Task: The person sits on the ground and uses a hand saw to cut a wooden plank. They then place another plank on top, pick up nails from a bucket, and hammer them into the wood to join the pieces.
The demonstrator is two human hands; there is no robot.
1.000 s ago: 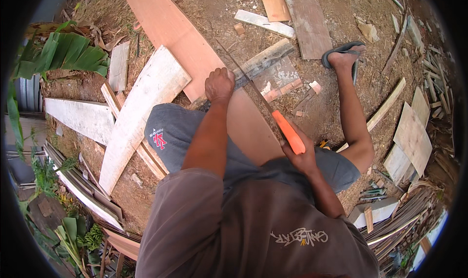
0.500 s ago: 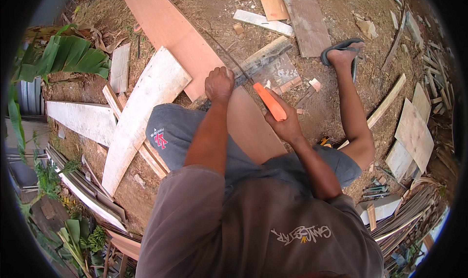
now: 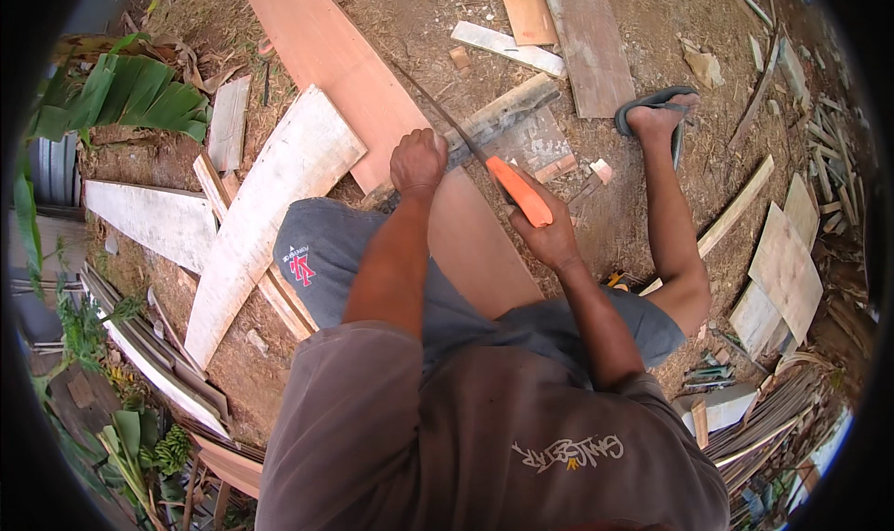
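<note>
My right hand is wrapped round the orange handle of a handsaw. The saw's thin dark blade points forward and left, along the right edge of a long reddish plank. On that plank my left hand rests with its fingers curled, just left of the blade. The plank runs from the far left back under my left forearm, and its near part lies between my thighs. A weathered timber piece lies crosswise by the blade, partly hidden by the plank.
Whitish boards overlap on the left beside my knee. Brown planks and a short white strip lie ahead on the dirt. My sandalled foot is at the right. Plywood pieces and stacked scraps line the right side.
The saw handle has shifted and turned slightly with my right hand, showing more of its side. My left hand stays in place on the plank. The whole view has tilted a little.
</note>
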